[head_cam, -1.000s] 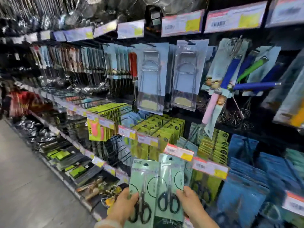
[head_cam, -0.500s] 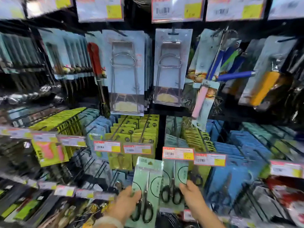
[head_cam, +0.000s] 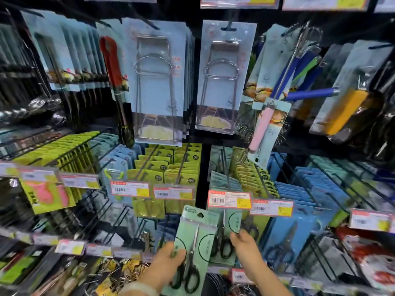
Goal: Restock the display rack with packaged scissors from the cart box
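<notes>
My left hand [head_cam: 162, 268] grips a pale green scissors pack [head_cam: 195, 242] by its lower left edge, black handles down, held upright in front of the rack. My right hand [head_cam: 245, 251] pinches a second green scissors pack [head_cam: 232, 227] at its right edge; its top is hidden behind a red-edged price tag [head_cam: 229, 199] on the peg. More green packs [head_cam: 222, 182] hang on that same peg behind the tag.
Pegs of yellow-green packs [head_cam: 171, 167] hang to the left and blue packs [head_cam: 303, 189] to the right. Clear-packed metal racks [head_cam: 158, 82] and whisks [head_cam: 271, 116] hang above. Price tags line the peg fronts. Lower pegs hold keyrings and red packs.
The view has swung right and closer to the rack. My right hand has lifted its pack up behind the price tag onto the peg; my left hand's pack has risen slightly.
</notes>
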A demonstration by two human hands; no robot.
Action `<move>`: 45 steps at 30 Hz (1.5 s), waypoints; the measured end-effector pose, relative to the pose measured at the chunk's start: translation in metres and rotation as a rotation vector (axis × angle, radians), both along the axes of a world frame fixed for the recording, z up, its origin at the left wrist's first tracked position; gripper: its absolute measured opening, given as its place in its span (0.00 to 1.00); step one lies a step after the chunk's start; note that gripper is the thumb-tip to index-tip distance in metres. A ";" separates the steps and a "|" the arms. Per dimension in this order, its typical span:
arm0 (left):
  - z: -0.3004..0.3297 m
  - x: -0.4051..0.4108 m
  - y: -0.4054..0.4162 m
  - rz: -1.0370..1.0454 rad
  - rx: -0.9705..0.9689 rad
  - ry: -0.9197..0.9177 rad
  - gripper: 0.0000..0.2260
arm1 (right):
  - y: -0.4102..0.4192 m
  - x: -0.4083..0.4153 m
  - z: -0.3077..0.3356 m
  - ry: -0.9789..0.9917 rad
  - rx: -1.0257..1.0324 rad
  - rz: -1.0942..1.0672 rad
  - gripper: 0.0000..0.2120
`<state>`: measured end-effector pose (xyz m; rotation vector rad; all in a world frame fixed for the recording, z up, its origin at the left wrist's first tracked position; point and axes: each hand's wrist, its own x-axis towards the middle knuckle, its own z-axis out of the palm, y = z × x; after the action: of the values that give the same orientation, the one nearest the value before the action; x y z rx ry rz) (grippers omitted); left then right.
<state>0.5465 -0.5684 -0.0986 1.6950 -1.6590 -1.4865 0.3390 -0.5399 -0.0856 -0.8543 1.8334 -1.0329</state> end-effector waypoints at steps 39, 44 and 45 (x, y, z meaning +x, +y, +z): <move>0.011 -0.083 -0.012 0.167 -0.104 0.250 0.05 | -0.010 -0.013 0.014 0.053 -0.250 0.032 0.07; 0.009 -0.086 -0.028 0.172 -0.112 0.284 0.04 | -0.024 -0.015 0.016 -0.002 -0.215 -0.010 0.11; 0.009 -0.087 -0.032 0.166 -0.126 0.274 0.04 | -0.029 -0.017 0.013 -0.002 -0.239 -0.027 0.09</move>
<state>0.4593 -0.6008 -0.0894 1.4504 -1.4017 -1.4305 0.3221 -0.5684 -0.0725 -0.9703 1.7468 -1.2876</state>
